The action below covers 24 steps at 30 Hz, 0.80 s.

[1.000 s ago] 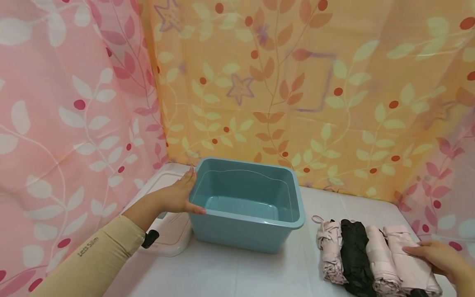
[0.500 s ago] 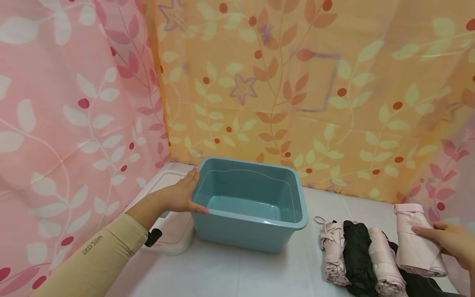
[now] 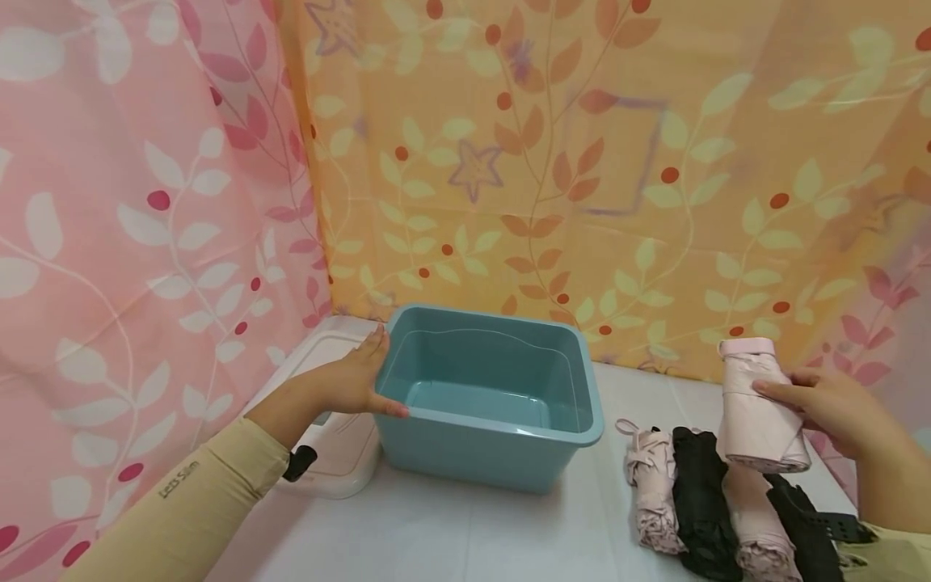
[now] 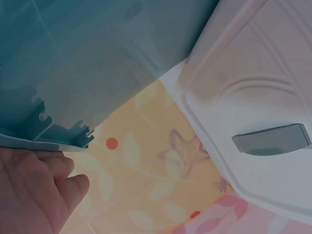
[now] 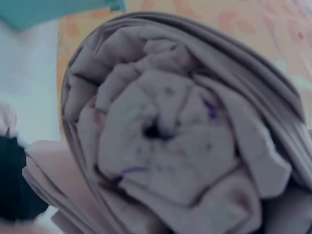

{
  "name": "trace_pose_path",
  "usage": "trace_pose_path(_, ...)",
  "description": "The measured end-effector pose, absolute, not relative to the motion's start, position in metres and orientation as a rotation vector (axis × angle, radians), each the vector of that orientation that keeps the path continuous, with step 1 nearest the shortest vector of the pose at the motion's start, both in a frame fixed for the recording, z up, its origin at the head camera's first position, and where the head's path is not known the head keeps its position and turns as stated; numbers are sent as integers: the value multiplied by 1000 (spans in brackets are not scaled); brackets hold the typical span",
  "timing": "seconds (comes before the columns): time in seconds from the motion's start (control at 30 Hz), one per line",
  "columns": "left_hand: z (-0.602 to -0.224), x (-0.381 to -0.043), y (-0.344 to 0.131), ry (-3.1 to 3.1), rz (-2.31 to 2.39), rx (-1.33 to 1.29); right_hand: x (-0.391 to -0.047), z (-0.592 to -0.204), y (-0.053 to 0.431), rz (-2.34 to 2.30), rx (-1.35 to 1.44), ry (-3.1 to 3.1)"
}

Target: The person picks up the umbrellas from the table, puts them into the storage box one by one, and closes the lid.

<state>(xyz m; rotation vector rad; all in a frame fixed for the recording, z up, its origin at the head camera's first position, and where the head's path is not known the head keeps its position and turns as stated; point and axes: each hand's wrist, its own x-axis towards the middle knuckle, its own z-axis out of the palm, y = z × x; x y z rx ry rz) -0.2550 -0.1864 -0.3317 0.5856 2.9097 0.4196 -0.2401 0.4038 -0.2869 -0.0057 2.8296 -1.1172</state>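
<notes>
My right hand (image 3: pixel 836 408) holds a rolled pink folded umbrella (image 3: pixel 760 412) in the air, its thumb across the near side and the other fingers mostly hidden behind. The pleated, coiled end of this umbrella (image 5: pixel 165 131) fills the right wrist view. Across the near-left corner of a blue-green plastic tub (image 3: pixel 480 461) rests my left hand (image 3: pixel 349 380), thumb along the front rim and fingers stretched along the left side. Nothing lies inside the tub. Below the raised umbrella lie another pink umbrella (image 3: pixel 756 525), two black ones (image 3: pixel 701 501) and a pink one with a loop (image 3: pixel 655 493).
A whitish lid (image 3: pixel 334 469) with a grey clip (image 4: pixel 273 140) lies left of the tub, partly under my left arm. White cloth (image 3: pixel 436 533) covers the table. Patterned curtains (image 3: pixel 618 242) stand behind and at both sides.
My right hand has lifted the pink umbrella from the right end of the row and carried it up and to the left. A black umbrella shows beneath. My left hand stays at the tub.
</notes>
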Motion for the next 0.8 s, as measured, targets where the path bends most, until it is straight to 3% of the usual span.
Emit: trace_pose_path(0.8,-326,-248,-187,2886,369,512,-285,-248,261,-1543,-343,2576)
